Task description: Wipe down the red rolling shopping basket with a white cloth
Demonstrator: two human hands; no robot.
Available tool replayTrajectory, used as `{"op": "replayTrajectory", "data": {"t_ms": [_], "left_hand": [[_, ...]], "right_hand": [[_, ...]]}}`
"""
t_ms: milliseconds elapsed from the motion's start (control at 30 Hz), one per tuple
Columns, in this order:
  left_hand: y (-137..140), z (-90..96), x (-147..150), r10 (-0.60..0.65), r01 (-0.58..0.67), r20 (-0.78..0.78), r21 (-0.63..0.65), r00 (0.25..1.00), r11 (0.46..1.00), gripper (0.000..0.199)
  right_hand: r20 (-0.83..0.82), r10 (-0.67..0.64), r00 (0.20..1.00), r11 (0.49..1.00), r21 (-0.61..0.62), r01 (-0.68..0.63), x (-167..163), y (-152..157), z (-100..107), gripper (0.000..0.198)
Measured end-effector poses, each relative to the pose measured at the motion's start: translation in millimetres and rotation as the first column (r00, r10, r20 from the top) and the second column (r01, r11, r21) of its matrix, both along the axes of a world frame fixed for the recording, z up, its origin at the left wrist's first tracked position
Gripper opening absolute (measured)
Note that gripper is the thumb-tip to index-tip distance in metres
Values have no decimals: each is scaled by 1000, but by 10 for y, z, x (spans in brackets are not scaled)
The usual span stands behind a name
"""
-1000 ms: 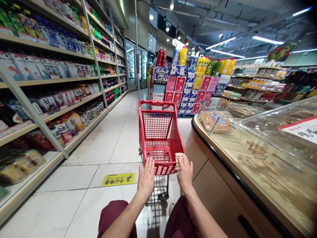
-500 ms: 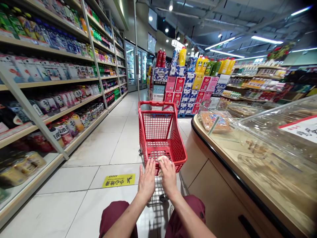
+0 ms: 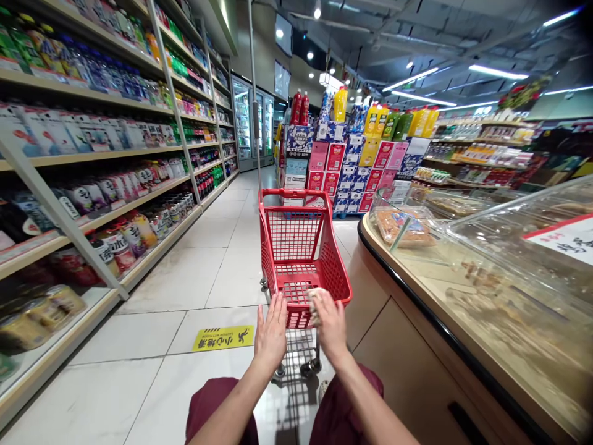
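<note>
A red shopping cart (image 3: pixel 296 238) stands in front of my knees, its basket holding nothing that I can see. My left hand (image 3: pixel 272 327) rests at the near left corner of the basket rim, fingers stretched out. Against the near rim, right of the middle, my right hand (image 3: pixel 330 321) presses a pale crumpled cloth (image 3: pixel 317 303). The fingers cover most of that cloth. Below the basket, the cart's lower rack and a caster wheel (image 3: pixel 310 368) show between my legs.
Drink shelves (image 3: pixel 139 157) line the left side. A yellow wet-floor sticker (image 3: pixel 223 338) lies on the tiles. To the right, close by the cart, runs a food counter (image 3: pixel 393 266) with clear covers. Stacked drink cartons (image 3: pixel 345 170) stand ahead.
My right hand has slid right along the cart's near rim with the cloth, away from my left hand. The left hand has shifted slightly left.
</note>
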State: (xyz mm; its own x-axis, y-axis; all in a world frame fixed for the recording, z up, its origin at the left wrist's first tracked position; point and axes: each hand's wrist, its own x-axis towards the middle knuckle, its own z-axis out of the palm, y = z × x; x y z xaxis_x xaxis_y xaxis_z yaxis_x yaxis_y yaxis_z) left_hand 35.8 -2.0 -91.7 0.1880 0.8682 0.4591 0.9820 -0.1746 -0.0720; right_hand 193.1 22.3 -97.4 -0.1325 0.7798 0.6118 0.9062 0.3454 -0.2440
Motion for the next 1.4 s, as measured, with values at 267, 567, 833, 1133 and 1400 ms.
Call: {"op": "replayTrajectory", "data": {"t_ms": [267, 567, 833, 1133, 1400], "left_hand": [[-35, -49, 39, -14, 15, -19, 48, 1000, 999, 68], [-52, -37, 32, -14, 15, -20, 29, 1000, 999, 69], [-53, -47, 33, -36, 37, -23, 49, 999, 998, 68], [-57, -65, 5, -45, 46, -23, 46, 999, 998, 73], [-66, -44, -2, -43, 45, -32, 55, 999, 997, 73]], "right_hand": [[26, 69, 997, 998, 7, -69, 10, 2, -1, 57], [24, 27, 999, 1000, 15, -27, 15, -11, -21, 58], [-34, -136, 990, 991, -9, 136, 220, 57, 9, 55], [-22, -70, 997, 997, -27, 70, 223, 35, -13, 61], [11, 126, 992, 991, 54, -126, -8, -16, -39, 54]]}}
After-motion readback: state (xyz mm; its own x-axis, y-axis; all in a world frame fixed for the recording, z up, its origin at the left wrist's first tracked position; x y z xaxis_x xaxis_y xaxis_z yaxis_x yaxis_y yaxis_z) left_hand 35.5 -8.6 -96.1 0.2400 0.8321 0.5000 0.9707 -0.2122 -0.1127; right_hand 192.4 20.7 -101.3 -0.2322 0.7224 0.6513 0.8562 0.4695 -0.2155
